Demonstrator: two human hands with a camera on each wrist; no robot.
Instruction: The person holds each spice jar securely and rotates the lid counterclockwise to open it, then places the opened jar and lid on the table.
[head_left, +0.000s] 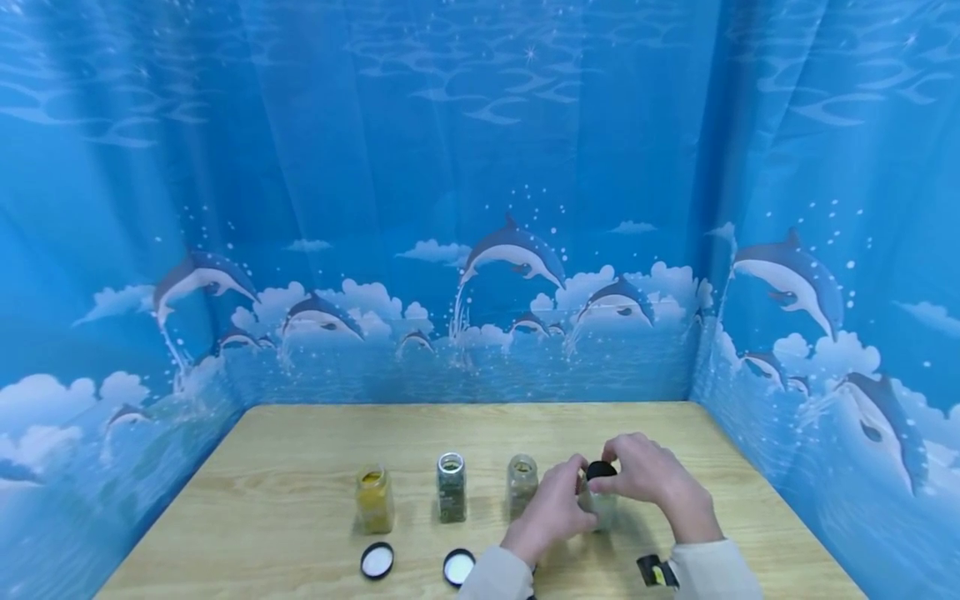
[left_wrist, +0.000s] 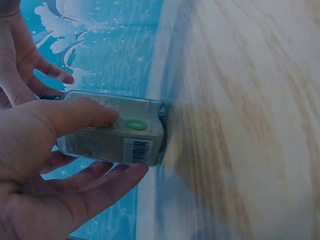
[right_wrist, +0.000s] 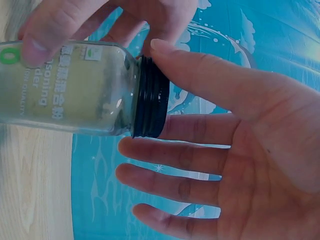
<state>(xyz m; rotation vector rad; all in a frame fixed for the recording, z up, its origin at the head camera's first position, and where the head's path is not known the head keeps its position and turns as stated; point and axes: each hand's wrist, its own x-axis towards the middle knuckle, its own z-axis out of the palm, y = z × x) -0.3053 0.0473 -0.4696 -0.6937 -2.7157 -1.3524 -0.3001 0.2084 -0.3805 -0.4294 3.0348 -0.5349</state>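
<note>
My left hand (head_left: 553, 510) grips the body of a glass seasoning jar (right_wrist: 90, 90), thumb on one face and fingers around the other side. Pale powder and printed labels show through the glass, and a barcode faces the left wrist view. The black screw lid (right_wrist: 152, 97) sits on the jar's neck. My right hand (head_left: 652, 477) pinches this lid between thumb and index finger, while its other fingers extend past it in the right wrist view. The jar is upright at the table's right side in the head view, its base close to the wood.
Lidless jars stand in a row to the left: one with yellow powder (head_left: 375, 504), one dark green (head_left: 452, 492), one pale (head_left: 521, 483). Black-rimmed lids (head_left: 377, 561) lie in front, white inside up. A small black item (head_left: 656, 572) with a yellow-green mark lies by the right sleeve.
</note>
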